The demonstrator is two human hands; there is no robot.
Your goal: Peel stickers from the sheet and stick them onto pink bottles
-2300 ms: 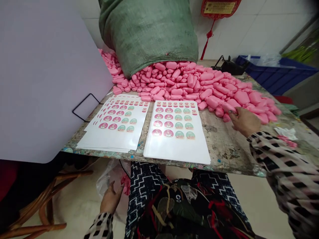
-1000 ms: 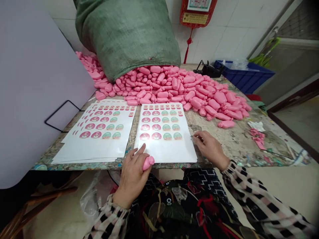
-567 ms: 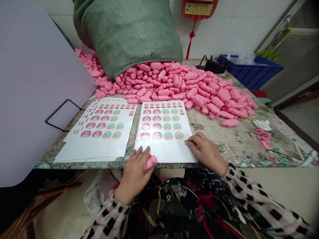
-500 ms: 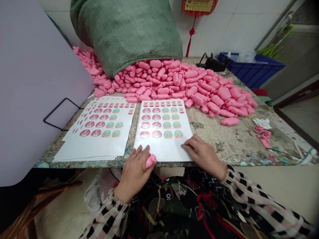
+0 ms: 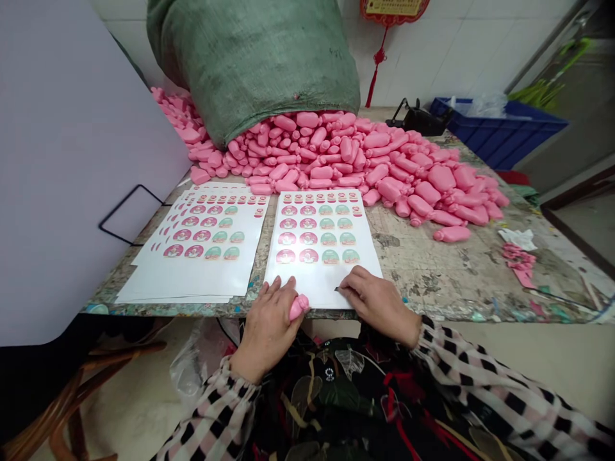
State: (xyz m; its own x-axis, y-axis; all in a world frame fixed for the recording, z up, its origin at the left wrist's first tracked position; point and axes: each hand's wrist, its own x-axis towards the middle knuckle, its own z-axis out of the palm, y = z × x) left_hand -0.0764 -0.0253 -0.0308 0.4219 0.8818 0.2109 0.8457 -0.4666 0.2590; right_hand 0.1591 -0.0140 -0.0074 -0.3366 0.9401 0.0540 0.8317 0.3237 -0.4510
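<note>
Left grip (image 5: 267, 323) clasps a pink bottle (image 5: 298, 306); right grip (image 5: 378, 301) pinches sticker sheet (image 5: 321, 256).

Pink bottle (image 5: 298, 306) over white sticker sheet (image 5: 321, 256)

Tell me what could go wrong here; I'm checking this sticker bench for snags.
The sticker sheet overhangs the table edge, with the right hand pinching at its near margin; it might slide or crease. The left hand holds a pink bottle right at that edge, so a slip could drop it to the floor. The heaped bottles touch the sheet's far end and could roll onto the stickers.
</note>
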